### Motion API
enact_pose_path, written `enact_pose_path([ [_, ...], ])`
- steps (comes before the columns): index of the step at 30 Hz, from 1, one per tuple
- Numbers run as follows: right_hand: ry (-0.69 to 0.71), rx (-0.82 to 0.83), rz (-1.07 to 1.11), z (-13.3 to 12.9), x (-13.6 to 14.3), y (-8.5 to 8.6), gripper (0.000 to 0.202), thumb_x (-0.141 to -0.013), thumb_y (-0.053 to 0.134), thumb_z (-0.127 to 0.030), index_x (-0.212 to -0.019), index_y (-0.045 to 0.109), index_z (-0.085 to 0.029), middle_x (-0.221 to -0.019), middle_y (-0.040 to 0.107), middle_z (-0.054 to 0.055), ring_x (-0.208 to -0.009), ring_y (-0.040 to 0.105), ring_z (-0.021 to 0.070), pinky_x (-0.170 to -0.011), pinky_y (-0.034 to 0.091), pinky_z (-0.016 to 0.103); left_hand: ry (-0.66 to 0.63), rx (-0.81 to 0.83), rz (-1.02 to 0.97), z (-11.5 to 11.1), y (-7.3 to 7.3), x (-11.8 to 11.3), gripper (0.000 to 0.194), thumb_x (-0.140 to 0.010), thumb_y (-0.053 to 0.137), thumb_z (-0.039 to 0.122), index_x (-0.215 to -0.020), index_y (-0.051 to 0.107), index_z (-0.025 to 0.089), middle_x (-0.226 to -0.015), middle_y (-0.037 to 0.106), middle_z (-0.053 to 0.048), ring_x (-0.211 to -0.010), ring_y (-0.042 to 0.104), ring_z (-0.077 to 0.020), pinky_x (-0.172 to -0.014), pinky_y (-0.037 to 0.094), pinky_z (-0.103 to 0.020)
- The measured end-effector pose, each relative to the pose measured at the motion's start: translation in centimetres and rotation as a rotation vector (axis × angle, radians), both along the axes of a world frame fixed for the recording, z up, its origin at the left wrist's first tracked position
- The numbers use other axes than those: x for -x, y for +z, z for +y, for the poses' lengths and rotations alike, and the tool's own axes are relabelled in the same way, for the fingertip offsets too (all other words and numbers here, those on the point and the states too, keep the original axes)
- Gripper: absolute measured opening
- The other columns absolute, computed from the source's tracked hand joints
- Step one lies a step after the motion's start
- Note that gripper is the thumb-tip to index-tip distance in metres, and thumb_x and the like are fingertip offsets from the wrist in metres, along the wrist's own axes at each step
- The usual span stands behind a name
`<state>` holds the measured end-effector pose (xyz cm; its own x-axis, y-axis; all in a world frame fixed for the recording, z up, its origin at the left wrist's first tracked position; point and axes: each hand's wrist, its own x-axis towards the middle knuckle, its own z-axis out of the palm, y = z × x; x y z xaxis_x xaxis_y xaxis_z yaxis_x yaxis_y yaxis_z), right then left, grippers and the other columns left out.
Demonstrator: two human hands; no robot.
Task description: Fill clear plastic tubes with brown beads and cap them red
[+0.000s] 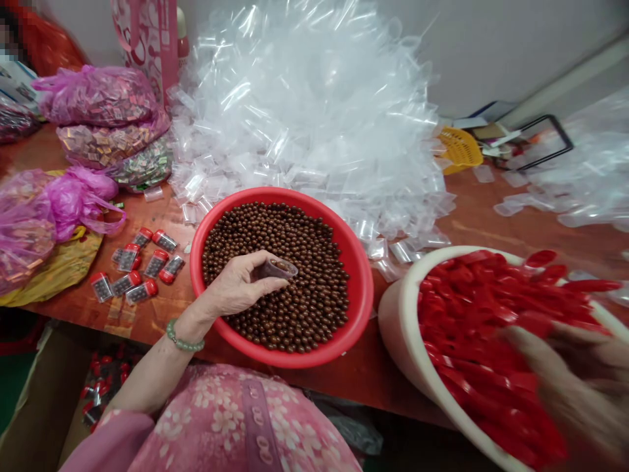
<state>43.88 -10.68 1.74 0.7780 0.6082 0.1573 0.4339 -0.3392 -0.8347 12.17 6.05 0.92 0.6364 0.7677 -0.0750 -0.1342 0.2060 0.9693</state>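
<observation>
Over the middle of the red basin [361,295], your left hand [240,282] pinches a small clear container [281,267] between thumb and fingers, its mouth turned to the right, away from your palm. Brown balls [295,321] show inside that mouth, and many more fill the basin just beneath and around it. The container lies at your left fingertips, well apart from your right hand [580,380].

That right hand is off to the right, over the white tub [407,314] heaped with glossy red pieces [466,360]. Your fingers there are bent and blurred by motion; they appear to be at the red pieces, but I cannot tell whether they pinch any. The 2 hands are well apart, each at its own vessel, with the tub to the right of the basin.

To the left of the basin, on the reddish-brown table [472,210], you have a loose group of filled containers with red caps [156,263]. Behind the basin rises a large heap of clear empty containers [309,131], with a yellow basket [459,151] at its right edge. Pink plastic bags [98,98] of small pieces are piled at the far left. A green bead bracelet [184,337] circles your left wrist.
</observation>
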Motion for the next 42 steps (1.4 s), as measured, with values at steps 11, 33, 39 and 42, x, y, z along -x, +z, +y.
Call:
enact_pose_path([
  [11, 0.757, -0.156, 0.644, 12.0, 15.3, 2.9, 0.02, -0.067, 0.08, -0.029, -0.082, 0.069, -0.022, -0.053, 0.043, -0.007, -0.046, 0.037, 0.0074, -0.043, 0.031, 0.023, -0.064, 0.199, -0.095, -1.8, 0.3, 0.9, 0.045, -0.072, 0.076, 0.051, -0.091, 0.06, 0.014, -0.081, 0.063, -0.003, -0.073, 0.059, -0.0112, -0.071, 0.048, -0.024],
  [33, 1.091, 0.086, 0.357, 14.0, 15.5, 2.0, 0.024, -0.074, 0.076, -0.041, -0.079, 0.064, -0.021, -0.07, 0.055, -0.002, -0.066, 0.048, 0.0133, -0.062, 0.041, 0.026, 0.104, 0.191, -0.051, -1.0, -0.4, 2.3, 0.026, -0.073, 0.075, 0.027, -0.089, 0.059, 0.014, -0.083, 0.062, 0.0, -0.073, 0.059, -0.0089, -0.072, 0.047, -0.023],
  [39, 1.072, -0.032, 0.236, 14.3, 15.9, 1.8, 0.019, -0.081, 0.071, -0.04, -0.089, 0.069, -0.024, -0.077, 0.06, -0.001, -0.072, 0.053, 0.0152, -0.07, 0.042, 0.028, 0.078, 0.162, -0.012, -0.9, -0.3, 2.3, 0.023, -0.074, 0.074, 0.026, -0.091, 0.063, 0.015, -0.08, 0.061, 0.001, -0.074, 0.056, -0.0086, -0.071, 0.045, -0.021],
  [42, 1.137, -0.041, 0.113, 14.4, 15.8, 1.8, 0.018, -0.084, 0.067, -0.04, -0.093, 0.072, -0.025, -0.079, 0.061, 0.001, -0.076, 0.056, 0.0171, -0.072, 0.044, 0.03, 0.116, 0.162, -0.051, -0.8, -0.7, 2.4, 0.028, -0.075, 0.074, 0.032, -0.095, 0.064, 0.015, -0.076, 0.062, 0.002, -0.069, 0.057, -0.0083, -0.067, 0.045, -0.021],
])
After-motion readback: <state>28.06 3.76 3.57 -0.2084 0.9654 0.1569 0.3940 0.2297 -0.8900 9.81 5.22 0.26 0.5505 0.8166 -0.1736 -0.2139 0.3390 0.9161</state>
